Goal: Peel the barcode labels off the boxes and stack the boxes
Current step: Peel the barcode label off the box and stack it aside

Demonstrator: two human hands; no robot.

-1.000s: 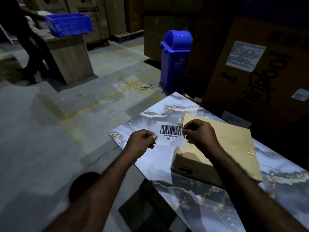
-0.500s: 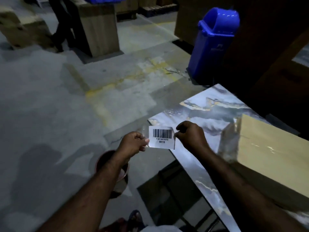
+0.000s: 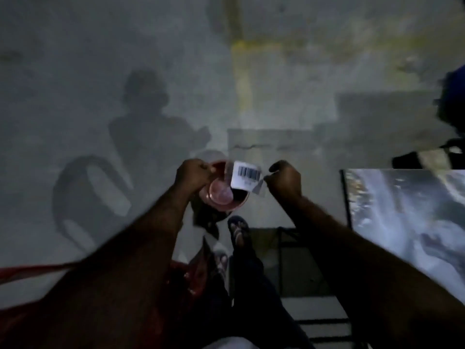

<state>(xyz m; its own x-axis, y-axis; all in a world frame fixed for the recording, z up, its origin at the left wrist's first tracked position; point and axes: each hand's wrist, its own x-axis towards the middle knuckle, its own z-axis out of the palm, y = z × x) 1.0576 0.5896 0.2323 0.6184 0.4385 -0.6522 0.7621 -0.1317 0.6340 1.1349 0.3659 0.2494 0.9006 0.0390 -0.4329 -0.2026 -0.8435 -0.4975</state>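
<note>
Pinching peeled-off barcode label (image 3: 246, 176) with left hand (image 3: 193, 172) and right hand (image 3: 285, 181), fingers curled on its edges, over red bucket (image 3: 226, 199); probably discarding next, stacking boxes pending.

Probably a warehouse, bare concrete floor (image 3: 100, 59), worn yellow line marking (image 3: 242, 79)

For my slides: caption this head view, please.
Left hand and right hand hold a peeled barcode label over a red bucket on the floor.
</note>
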